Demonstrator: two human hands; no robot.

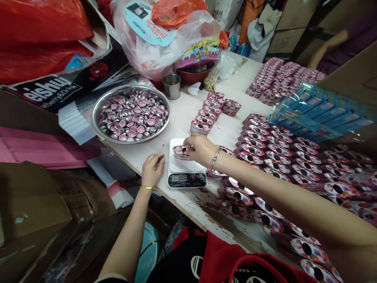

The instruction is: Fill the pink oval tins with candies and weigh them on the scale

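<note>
A white digital scale (176, 167) with a lit display stands near the table's front edge. On its plate is an oval red and pink patterned box (180, 152) with a hole in the top. My right hand (200, 148) is over the box's right end, its fingers pinched at the hole; what they hold, if anything, is hidden. My left hand (153, 169) rests at the table edge left of the scale, fingertips pressed together on something too small to make out. A steel basin (96, 125) full of pink and silver round caps sits behind my left hand.
Rows of similar boxes (253, 139) fill the table's right side; a short row (206, 114) stands behind the scale. A metal cup (171, 87), plastic bags (135, 43) and blue packages (315, 114) lie around. Another person's arm (326, 49) shows at back right.
</note>
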